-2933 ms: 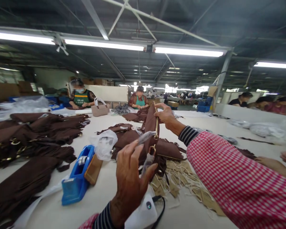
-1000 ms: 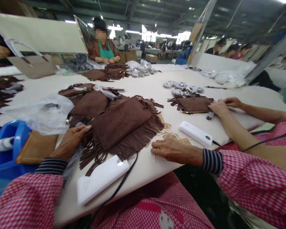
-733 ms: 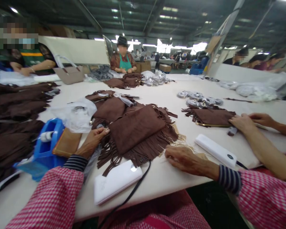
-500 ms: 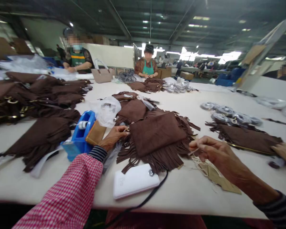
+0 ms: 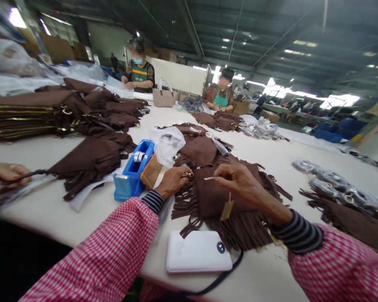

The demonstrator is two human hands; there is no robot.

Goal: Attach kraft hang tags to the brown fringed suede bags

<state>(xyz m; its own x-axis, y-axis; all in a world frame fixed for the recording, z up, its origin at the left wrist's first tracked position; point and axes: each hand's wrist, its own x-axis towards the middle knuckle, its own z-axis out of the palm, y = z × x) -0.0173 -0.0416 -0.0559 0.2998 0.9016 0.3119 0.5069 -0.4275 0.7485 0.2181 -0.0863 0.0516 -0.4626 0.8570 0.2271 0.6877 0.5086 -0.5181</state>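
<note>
A dark brown fringed bag (image 5: 208,201) lies flat on the table before me. At its upper left corner my left hand (image 5: 174,181) is closed, the fingertips pinching a small gold metal ring (image 5: 187,174) on the bag. Over the bag's top edge my right hand (image 5: 236,178) pinches a thin white string, its short end pointing left toward the ring. From that string a small tan hang tag (image 5: 227,210) dangles in front of the brown flap. The string's end and the ring are apart.
A blue tape dispenser (image 5: 134,170) and a tan block (image 5: 151,171) stand left of my left hand. In front lies a white power bank (image 5: 198,252) with a black cable. Brown bags (image 5: 25,111) are piled at the left. Another person's hands (image 5: 9,176) hold a strap there.
My right hand has moved left from beside the bag to above it, bringing the string and tag. The view has swung left. My left hand stays at the bag's corner.
</note>
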